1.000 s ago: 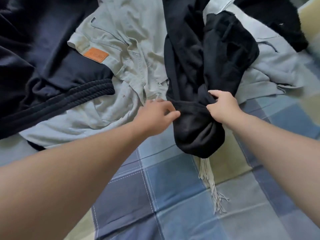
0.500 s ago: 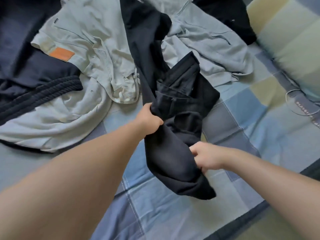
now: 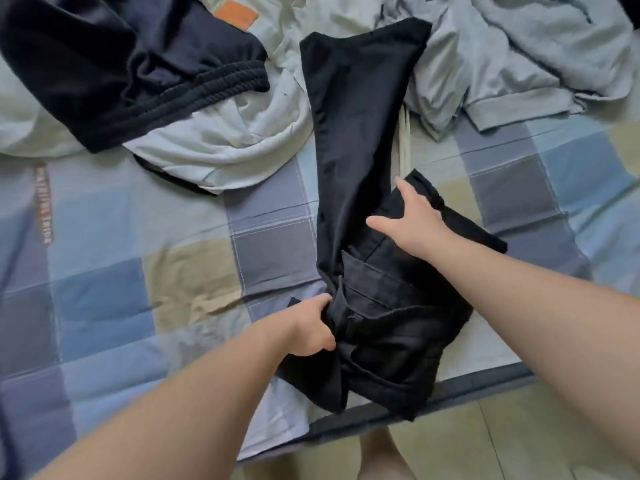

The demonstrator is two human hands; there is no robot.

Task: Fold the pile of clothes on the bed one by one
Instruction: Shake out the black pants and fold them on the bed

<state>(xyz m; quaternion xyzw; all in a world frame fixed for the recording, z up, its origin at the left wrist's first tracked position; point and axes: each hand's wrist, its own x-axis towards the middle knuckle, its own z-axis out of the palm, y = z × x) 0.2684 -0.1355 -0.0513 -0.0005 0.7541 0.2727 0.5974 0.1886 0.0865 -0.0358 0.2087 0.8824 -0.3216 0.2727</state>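
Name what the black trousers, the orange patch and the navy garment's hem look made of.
The trousers: matte black woven cloth, likely cotton twill; stitched seams and a flat pocket show. The patch: smooth tan leather or imitation, cannot tell which; flat with a crisp edge. The hem: ribbed knit, matte, judging by its parallel ridges.

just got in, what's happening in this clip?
A person is laying out black trousers on the bed's checked sheet. The left hand grips the bunched waistband near the bed edge; the right hand rests open on the fabric further up. The leg end stretches toward the pile, where pale jeans, a navy garment and a grey garment lie unfolded.
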